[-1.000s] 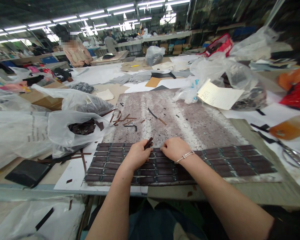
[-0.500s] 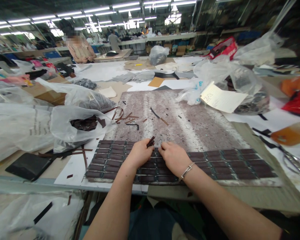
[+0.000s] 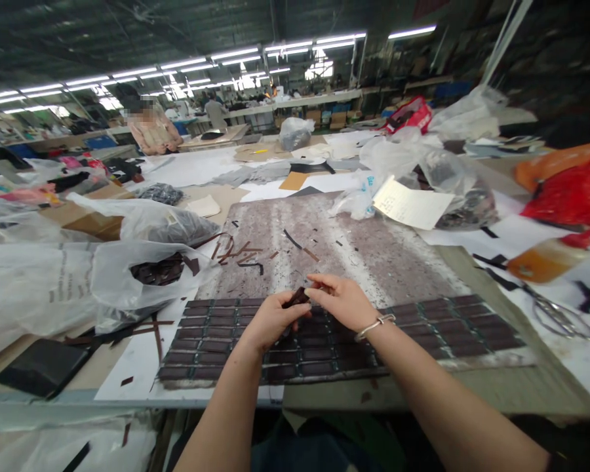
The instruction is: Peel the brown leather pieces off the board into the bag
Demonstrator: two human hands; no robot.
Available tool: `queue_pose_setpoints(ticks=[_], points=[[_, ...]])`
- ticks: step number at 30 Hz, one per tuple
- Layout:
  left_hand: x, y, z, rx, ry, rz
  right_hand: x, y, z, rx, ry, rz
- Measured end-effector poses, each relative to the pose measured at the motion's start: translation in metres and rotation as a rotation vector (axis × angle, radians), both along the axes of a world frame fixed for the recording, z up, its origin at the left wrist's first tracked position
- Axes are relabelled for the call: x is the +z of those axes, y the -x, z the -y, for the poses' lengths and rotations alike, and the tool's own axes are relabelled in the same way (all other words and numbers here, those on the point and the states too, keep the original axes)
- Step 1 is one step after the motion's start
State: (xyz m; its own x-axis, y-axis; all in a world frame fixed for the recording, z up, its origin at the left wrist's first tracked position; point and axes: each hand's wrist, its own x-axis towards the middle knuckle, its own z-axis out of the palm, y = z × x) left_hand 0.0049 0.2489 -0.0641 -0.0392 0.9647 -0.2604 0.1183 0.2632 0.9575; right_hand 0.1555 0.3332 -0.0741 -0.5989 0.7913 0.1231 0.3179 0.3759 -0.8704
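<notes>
My left hand (image 3: 278,320) is closed around a small bundle of dark brown strips (image 3: 297,298), which look like leather or something similar. My right hand (image 3: 341,300), with a bracelet at its wrist, has its thumb and fingertips at the upper end of that bundle; how many pieces it pinches is hidden. Below both hands, rows of dark brown rectangular pieces (image 3: 211,331) lie side by side, with greenish lines between the columns. They cover the near part of a worn brownish board (image 3: 324,242).
Left of the board stands a plastic bag (image 3: 120,285) of dark brown pieces, with a black flat object (image 3: 44,367) nearer me. Scissors (image 3: 560,314) and an amber bottle (image 3: 545,259) lie right. Loose scraps (image 3: 243,252) dot the board. Another person (image 3: 152,131) stands far left.
My right hand has lifted off the rows of pieces and come to the bundle in my left hand. The left hand has turned slightly. The view has tilted up.
</notes>
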Motion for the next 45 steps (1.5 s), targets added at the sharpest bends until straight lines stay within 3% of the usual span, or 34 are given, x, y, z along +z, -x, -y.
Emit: queue_pose_setpoints(ticks=[3, 7, 11, 13, 16, 19, 22, 25, 29, 37, 45], points=[[0.001, -0.003, -0.002, 0.008, 0.013, 0.032, 0.001, 0.003, 0.0, 0.038, 0.006, 0.027], [0.003, 0.0, 0.0, 0.084, 0.044, 0.109, -0.001, -0.001, -0.006, -0.07, 0.029, 0.049], [0.001, 0.005, 0.001, 0.143, 0.026, 0.153, 0.0, -0.009, -0.012, -0.103, 0.265, 0.003], [0.001, 0.005, 0.0, 0.163, 0.02, 0.111, -0.001, -0.011, -0.013, -0.06, 0.349, 0.02], [0.0, 0.006, -0.002, 0.177, 0.02, 0.051, -0.004, -0.01, -0.014, 0.016, 0.301, 0.087], [-0.002, 0.012, -0.003, 0.262, -0.031, -0.034, -0.008, -0.007, -0.016, -0.076, 0.25, 0.132], [-0.005, 0.022, -0.003, 0.339, -0.049, -0.31, -0.011, -0.005, -0.018, -0.185, 0.255, 0.184], [-0.008, 0.027, -0.001, 0.219, -0.059, -0.615, -0.017, -0.001, -0.019, -0.199, 0.275, 0.207], [-0.01, 0.025, 0.002, 0.069, -0.057, -0.838, -0.024, 0.007, -0.017, -0.213, 0.304, 0.217], [-0.008, 0.023, 0.004, -0.035, 0.026, -0.971, -0.032, 0.017, -0.013, -0.215, 0.234, 0.268], [-0.004, 0.013, 0.006, -0.124, 0.087, -1.143, -0.026, 0.016, -0.01, -0.224, 0.086, 0.369]])
